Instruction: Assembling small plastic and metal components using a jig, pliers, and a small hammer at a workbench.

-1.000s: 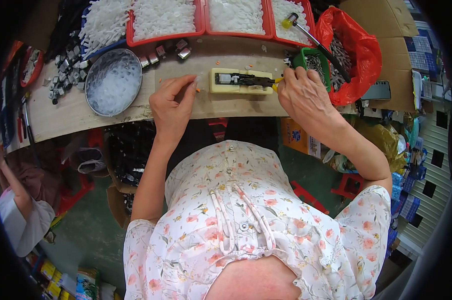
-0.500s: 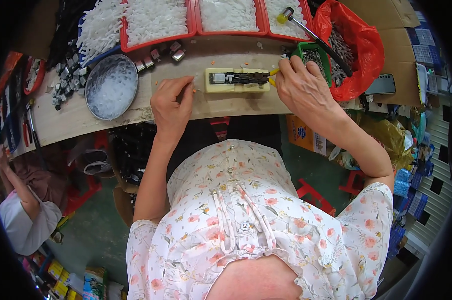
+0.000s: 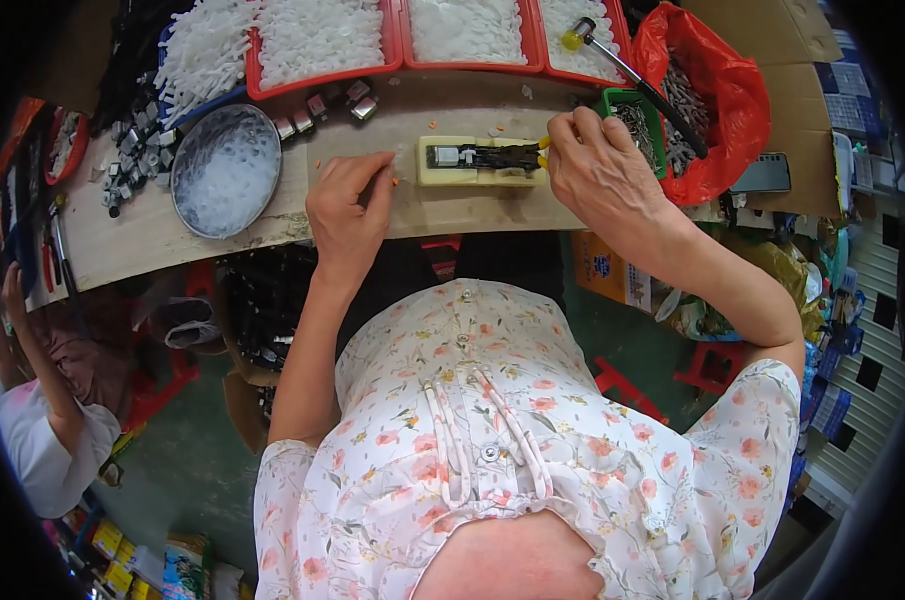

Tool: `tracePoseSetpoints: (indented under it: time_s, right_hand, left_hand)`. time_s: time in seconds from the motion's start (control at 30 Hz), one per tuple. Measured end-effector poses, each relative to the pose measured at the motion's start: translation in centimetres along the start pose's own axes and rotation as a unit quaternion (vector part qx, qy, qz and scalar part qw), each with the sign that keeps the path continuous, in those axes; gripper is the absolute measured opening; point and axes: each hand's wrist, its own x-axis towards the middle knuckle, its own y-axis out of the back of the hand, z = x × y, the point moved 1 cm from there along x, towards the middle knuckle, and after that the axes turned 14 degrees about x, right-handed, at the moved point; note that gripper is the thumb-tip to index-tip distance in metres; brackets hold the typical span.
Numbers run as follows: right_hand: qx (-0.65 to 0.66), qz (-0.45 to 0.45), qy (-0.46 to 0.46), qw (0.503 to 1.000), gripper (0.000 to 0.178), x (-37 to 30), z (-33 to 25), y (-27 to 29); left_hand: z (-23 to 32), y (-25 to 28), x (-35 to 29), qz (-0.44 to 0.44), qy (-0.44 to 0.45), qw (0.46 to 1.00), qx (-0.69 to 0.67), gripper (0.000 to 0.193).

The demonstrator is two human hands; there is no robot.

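Observation:
A cream block [image 3: 441, 177] lies on the table in front of me, with a small silver-and-black metal part [image 3: 451, 156] in its slot. Dark-jawed pliers [image 3: 513, 157] with yellow handles reach into the block from the right. My right hand [image 3: 608, 165] is closed round those handles, and its palm hides most of them. Left of the block rests my left hand [image 3: 348, 205], fingers curled, thumb and index tips close together. Whatever lies between those tips, if anything, is too small to make out. Tiny orange bits are scattered near that hand.
Red trays [image 3: 323, 88] of white plastic pieces line the back. A round metal bowl [image 3: 176, 190] of clear pieces stands left, by loose metal parts [image 3: 133, 160]. At right are a green box [image 3: 657, 135], a hammer [image 3: 648, 90] and a red bag [image 3: 738, 110]. Another person [image 3: 48, 430] sits left.
The whole view has shifted slightly. My right hand has moved a little closer to the block, covering more of the yellow handles. My left hand keeps its pose. The other person's hands have moved.

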Motion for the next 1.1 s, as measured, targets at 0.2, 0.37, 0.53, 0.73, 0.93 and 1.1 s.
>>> tracePoseSetpoints:
  time_s: [0.2, 0.37, 0.53, 0.73, 0.93, 1.1]
  right_hand:
    - [0.027, -0.014, 0.021, 0.999, 0.021, 0.0, 0.6, 0.8]
    - [0.055, 0.03, -0.019, 0.998, 0.015, -1.2, 1.9, 1.2]
    - [0.072, 0.044, -0.08, 0.993, 0.011, -1.6, 4.3, -1.4]
    - [0.116, 0.029, -0.061, 0.991, 0.014, -2.2, 4.7, -4.8]
    - [0.209, 0.069, -0.12, 0.968, 0.01, -3.2, 4.9, -6.5]
    - [0.219, 0.095, -0.177, 0.955, 0.01, -1.7, 2.4, -8.3]
  left_hand:
    - [-0.2, -0.1, -0.1, -0.001, 0.006, 1.0, -0.008, 0.015]
    - [-0.1, 0.0, -0.2, -0.003, 0.011, 1.0, -0.004, 0.015]
    - [-0.2, -0.1, -0.2, -0.002, 0.006, 1.0, 0.004, 0.016]
    - [0.0, 0.1, -0.1, -0.01, 0.022, 1.0, -0.013, 0.015]
    - [0.6, 0.6, 0.2, -0.011, 0.038, 0.999, -0.019, 0.015]
    - [1.4, 0.8, 0.7, -0.019, 0.028, 0.999, -0.013, 0.015]
